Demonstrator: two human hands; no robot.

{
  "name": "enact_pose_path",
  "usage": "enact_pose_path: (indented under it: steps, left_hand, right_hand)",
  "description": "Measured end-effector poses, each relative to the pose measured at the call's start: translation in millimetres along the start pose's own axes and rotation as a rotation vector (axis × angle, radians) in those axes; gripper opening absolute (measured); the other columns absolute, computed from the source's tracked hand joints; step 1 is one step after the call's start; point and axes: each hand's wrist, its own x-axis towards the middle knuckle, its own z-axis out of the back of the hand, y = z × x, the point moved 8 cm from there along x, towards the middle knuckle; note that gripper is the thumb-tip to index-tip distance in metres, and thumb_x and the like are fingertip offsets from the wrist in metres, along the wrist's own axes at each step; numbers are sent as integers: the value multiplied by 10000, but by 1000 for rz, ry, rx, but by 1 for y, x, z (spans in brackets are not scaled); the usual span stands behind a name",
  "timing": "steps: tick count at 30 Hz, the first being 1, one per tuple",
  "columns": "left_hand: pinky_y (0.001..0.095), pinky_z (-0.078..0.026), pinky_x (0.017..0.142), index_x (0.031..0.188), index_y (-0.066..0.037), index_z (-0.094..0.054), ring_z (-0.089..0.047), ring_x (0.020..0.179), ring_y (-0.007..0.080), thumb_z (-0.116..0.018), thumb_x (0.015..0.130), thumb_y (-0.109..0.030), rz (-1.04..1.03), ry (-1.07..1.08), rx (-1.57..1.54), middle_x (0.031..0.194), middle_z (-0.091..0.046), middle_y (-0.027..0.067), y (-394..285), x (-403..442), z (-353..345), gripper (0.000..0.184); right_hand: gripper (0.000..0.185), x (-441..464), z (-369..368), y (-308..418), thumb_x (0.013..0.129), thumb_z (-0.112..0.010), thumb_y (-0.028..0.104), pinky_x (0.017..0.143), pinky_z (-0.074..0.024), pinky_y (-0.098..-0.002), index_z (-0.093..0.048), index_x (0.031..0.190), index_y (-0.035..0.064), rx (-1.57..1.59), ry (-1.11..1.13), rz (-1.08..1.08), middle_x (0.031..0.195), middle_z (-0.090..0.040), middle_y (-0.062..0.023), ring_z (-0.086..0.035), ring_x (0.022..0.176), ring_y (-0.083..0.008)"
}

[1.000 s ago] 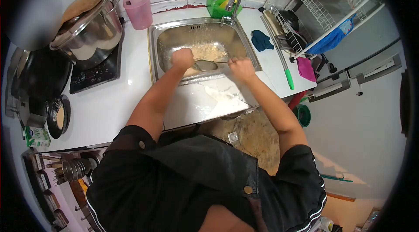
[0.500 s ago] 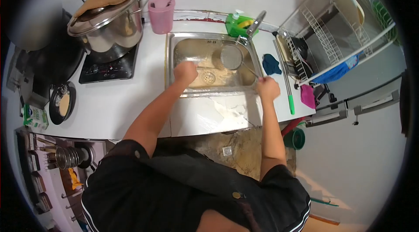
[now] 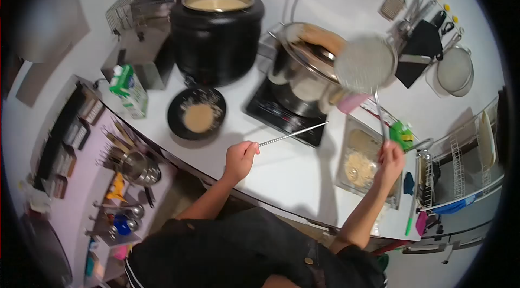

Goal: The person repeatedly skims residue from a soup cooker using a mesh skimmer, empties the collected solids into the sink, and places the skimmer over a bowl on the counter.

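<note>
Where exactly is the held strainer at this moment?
In the head view, the strainer is raised in the person's right hand, right of centre, overlapping the right edge of the silver pot.

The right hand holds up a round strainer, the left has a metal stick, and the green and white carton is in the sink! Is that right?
Almost! The carton isn't in the sink; the head view shows it on the counter, near the black bowl. The right hand does hold up the round strainer, and the left hand has a metal stick.
</note>
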Motion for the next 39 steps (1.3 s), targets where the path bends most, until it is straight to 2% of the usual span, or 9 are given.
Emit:
enact_pose_path:
  steps: [2,3,5,8,12,18,24,35,39]
  left_hand:
    - [250,-322,449,667,-15,-575,-402,463,83,-507,801,-184,-37,-33,59,495,-462,53,-1,13,66,226]
    - [250,-322,449,667,-15,-575,-402,463,83,-507,801,-184,-47,-26,59,495,-462,53,-1,19,95,226]
    - [240,-357,474,672,-7,-575,-449,488,88,-507,799,-182,-100,-127,83,528,-506,59,-3,32,153,227]
    - [239,-389,512,676,1,-575,-487,525,95,-508,797,-174,42,-121,131,557,-536,63,26,49,208,223]
    - [235,-385,504,666,8,-564,-474,522,81,-520,797,-154,49,-137,84,548,-528,50,44,62,242,213]
    - [223,-354,475,665,5,-562,-419,509,50,-542,799,-149,24,-111,-6,516,-475,23,62,60,250,204]
    - [222,-353,479,680,-2,-573,-424,513,56,-538,801,-151,80,-134,-1,527,-487,18,67,53,239,195]
    - [221,-379,528,694,21,-568,-470,566,72,-531,815,-155,147,-137,9,580,-537,12,59,55,238,217]
    - [223,-385,538,693,21,-566,-481,571,77,-530,816,-157,159,-120,67,583,-545,22,57,48,237,219]
  right_hand:
    - [196,18,-90,91,795,-581,151,436,-309,-189,-572,682,-9,-358,-62,447,559,-504,9,-403,497,-38]
    - [168,29,-136,121,779,-587,138,445,-348,-215,-578,685,-1,-431,-63,492,559,-537,-22,-454,484,-64]
    - [84,34,-236,189,727,-605,145,449,-394,-296,-584,706,65,-649,-128,935,618,-570,-77,-543,507,-217]
    - [128,54,-377,215,720,-581,161,465,-420,-316,-507,641,92,-852,-11,1321,595,-536,-36,-554,563,-206]
    - [72,58,-509,204,666,-522,127,490,-463,-303,-572,702,91,-1100,193,1704,624,-557,-27,-581,603,-183]
    - [113,63,-601,178,670,-526,120,539,-487,-325,-603,593,90,-1274,648,1732,647,-599,-71,-605,653,-236]
    - [102,58,-634,147,670,-545,136,588,-496,-355,-637,664,92,-1377,945,1605,695,-613,-95,-607,699,-271]
    - [171,78,-624,124,651,-571,174,695,-478,-350,-645,782,92,-1440,1107,1457,810,-619,-101,-592,805,-263]
    - [246,87,-615,126,654,-537,199,715,-466,-352,-636,842,74,-1545,1168,1179,858,-619,-112,-588,830,-256]
